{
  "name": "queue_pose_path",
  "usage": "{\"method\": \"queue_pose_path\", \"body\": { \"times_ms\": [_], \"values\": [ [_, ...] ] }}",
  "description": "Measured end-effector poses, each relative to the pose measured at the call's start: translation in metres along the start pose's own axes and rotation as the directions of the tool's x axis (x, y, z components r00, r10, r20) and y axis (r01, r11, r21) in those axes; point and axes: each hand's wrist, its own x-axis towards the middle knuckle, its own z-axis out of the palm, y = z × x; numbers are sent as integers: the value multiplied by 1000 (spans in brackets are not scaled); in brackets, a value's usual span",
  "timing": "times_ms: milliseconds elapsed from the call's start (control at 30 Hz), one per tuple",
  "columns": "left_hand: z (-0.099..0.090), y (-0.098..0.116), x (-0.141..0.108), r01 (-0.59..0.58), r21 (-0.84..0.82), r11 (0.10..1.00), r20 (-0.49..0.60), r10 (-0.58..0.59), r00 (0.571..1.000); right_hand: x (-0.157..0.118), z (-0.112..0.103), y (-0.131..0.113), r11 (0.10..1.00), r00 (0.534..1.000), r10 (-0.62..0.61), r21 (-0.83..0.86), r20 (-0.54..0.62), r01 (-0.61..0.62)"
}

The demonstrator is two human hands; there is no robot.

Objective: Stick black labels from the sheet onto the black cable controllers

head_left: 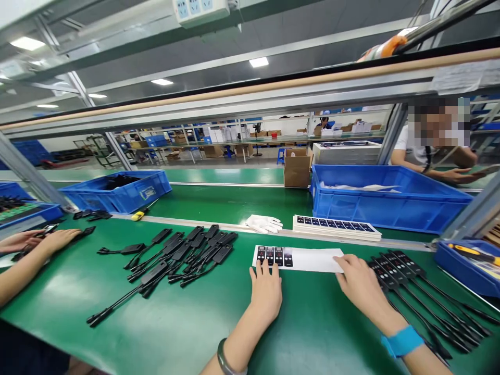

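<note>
A white label strip (312,259) lies on the green table, with several black labels toward its left end. The fingertips of my left hand (266,291) rest on the strip's lower edge by the labels, fingers slightly spread. At the strip's right end, my right hand (359,284) pinches the corner between thumb and fingers. Black devices with cables (400,268) lie in a row right beside my right hand. To the left is a loose pile of similar black cabled devices (182,251).
Behind the strip are a stack of label sheets (336,229), a white glove (264,224) and a large blue bin (390,200). Another blue bin (144,190) stands back left, near a yellow tool (138,215). A co-worker's hands (58,240) handle parts at the far left.
</note>
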Motion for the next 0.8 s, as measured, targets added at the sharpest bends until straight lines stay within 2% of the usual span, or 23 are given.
{"method": "queue_pose_path", "body": {
  "times_ms": [67, 133, 233, 333, 433, 533, 633, 733, 800],
  "values": [
    [0, 1, 0, -2, -8, 1000, 1, 2, 1000, 20, 8, -20, 979, 994, -104, 183, 44, 94],
    [1, 1, 0, -5, -11, 1000, 3, 5, 1000, 40, 19, -39, 954, 987, -154, 267, 53, 135],
    [2, 1, 1, -9, -11, 1000, 8, 9, 1000, 64, 37, -61, 937, 989, -143, 325, 31, 126],
    [2, 2, 1, -8, -13, 1000, 4, 8, 1000, 71, 46, -72, 912, 992, -124, 393, -4, 116],
    [3, 3, 0, -13, -20, 1000, -15, 12, 1000, 62, 37, -78, 871, 992, -119, 474, -53, 130],
    [3, 3, -1, -20, -36, 999, -43, 18, 999, 42, 16, -76, 828, 989, -106, 541, -107, 147],
    [-4, -6, 5, 10, -61, 998, -100, -16, 995, 18, -1, -66, 754, 988, -30, 646, -152, 123],
    [-17, -29, 17, 155, -56, 986, -199, -163, 966, -3, -6, -51, 677, 984, 83, 733, -157, 60],
    [-26, -47, 24, 303, -46, 952, -260, -304, 916, -14, -4, -42, 665, 980, 136, 746, -146, 18]
  ]
}}
